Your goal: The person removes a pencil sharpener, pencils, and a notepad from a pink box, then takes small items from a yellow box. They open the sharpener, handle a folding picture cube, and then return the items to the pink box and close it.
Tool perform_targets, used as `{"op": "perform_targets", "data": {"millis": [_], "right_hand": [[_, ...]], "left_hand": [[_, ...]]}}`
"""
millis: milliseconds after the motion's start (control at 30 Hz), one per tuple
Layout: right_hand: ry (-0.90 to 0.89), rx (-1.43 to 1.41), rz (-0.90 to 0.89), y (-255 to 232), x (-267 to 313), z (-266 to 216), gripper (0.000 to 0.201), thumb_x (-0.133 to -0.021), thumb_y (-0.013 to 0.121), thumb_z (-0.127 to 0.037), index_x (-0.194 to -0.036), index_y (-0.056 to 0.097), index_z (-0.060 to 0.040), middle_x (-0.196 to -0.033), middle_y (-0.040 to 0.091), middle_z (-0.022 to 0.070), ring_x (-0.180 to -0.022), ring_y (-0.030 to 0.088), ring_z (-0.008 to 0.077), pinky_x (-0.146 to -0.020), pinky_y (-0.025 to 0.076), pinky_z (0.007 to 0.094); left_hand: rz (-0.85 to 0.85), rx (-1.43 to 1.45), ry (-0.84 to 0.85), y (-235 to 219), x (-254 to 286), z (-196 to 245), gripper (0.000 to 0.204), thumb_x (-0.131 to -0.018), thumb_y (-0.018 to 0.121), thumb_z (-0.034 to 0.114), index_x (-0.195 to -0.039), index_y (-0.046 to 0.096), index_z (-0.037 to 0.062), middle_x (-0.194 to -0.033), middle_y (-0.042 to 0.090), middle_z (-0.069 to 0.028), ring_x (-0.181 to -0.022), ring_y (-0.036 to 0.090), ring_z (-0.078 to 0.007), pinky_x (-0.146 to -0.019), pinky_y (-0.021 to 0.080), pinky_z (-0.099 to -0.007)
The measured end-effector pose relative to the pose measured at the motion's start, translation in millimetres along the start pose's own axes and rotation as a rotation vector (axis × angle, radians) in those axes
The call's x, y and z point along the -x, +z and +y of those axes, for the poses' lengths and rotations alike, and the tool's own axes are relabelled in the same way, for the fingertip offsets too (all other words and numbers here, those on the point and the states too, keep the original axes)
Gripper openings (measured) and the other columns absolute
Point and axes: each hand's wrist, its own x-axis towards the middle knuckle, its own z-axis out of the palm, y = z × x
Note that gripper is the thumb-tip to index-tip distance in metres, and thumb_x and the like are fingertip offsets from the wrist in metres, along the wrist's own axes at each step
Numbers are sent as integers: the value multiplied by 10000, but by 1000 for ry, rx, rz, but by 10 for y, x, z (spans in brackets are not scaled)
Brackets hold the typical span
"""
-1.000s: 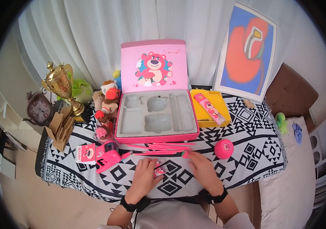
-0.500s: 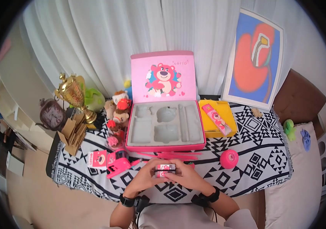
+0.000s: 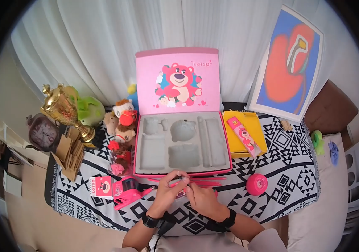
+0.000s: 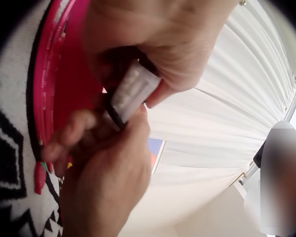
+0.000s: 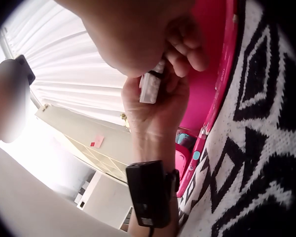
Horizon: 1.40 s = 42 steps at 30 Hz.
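Note:
In front of the body, my two hands meet over a small clear case with white pieces inside and a black band at one end. My left hand grips it, the case lying against the palm in the right wrist view. My right hand pinches the banded end between thumb and fingers. From the head view, fingers cover most of the case. Just past the hands, thin pink pencils lie along the front of an open pink gift box with a moulded grey insert.
A round pink container sits to the right, and a pink stapler-like item beside a LOTSO card box to the left. Behind them are plush toys, a gold trophy and a yellow box carrying a pink packet.
The left hand has lifted the small case off the cloth. The right hand has let go of a small pink-and-green piece and come across to the case, which both hands have since turned.

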Motion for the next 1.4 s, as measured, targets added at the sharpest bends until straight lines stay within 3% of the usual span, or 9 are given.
{"op": "perform_targets", "data": {"millis": [300,367,633,833,900,1000,1100,1300,1400], "right_hand": [[74,-116,-8,54,64,91,192,-946,515,-163,-807,549,-35,-518,535,129,-462,583,317,-446,460,415],[222,-472,-9,33,43,38,192,-952,507,-154,-807,548,-34,-533,541,138,-454,570,326,-455,460,417],[-4,-177,280,-249,-35,159,60,-869,567,-42,-851,618,-19,-615,585,107,-519,598,265,-477,447,365],[38,-72,200,-518,242,169,51,-872,601,-48,-855,627,-8,-669,597,113,-530,585,279,-486,443,343],[304,-5,39,-632,410,230,52,-877,618,-56,-889,639,-10,-686,619,112,-537,602,241,-493,450,325],[633,-71,163,-673,616,237,80,-877,648,-78,-920,647,-10,-694,635,104,-550,612,188,-510,457,302],[552,101,297,-584,692,314,130,-873,669,-94,-955,644,3,-715,653,102,-587,615,131,-524,454,266],[689,140,404,-518,652,120,358,-858,687,-90,-1181,559,-7,-782,491,29,-585,478,114,-538,426,248],[582,-395,246,-383,643,58,306,-970,552,-156,-1238,518,-13,-967,554,59,-896,554,126,-784,465,257]], "left_hand": [[-160,101,32,-124,2,-105,167,-873,635,83,-1015,578,15,-1010,605,-78,-971,567,-158,-891,444,-303],[-169,201,-54,-137,-23,-85,193,-880,644,117,-1024,575,8,-1021,607,-97,-980,575,-180,-892,453,-314],[-485,456,-331,-97,96,36,271,-838,662,81,-1057,547,-30,-1032,569,-171,-884,644,-316,-750,538,-420],[-360,490,-550,-61,44,172,336,-797,640,13,-1111,537,-50,-1041,588,-221,-711,664,-335,-607,554,-410],[-364,399,-492,-48,44,132,332,-822,611,85,-1121,532,-35,-1043,596,-239,-650,656,-295,-554,542,-366],[-239,476,-579,-83,36,-11,330,-881,533,252,-1074,548,-15,-910,626,-201,-596,631,-259,-538,535,-345],[-291,780,-659,-136,59,-190,305,-889,542,232,-1081,561,-3,-913,643,-142,-682,655,-231,-588,568,-357],[-291,653,-694,-22,128,-131,320,-900,552,277,-1082,569,14,-910,621,-116,-838,653,-248,-777,560,-380],[-280,597,-659,53,183,-29,359,-873,611,193,-1164,508,11,-1027,590,-133,-939,629,-259,-826,539,-397]]}}
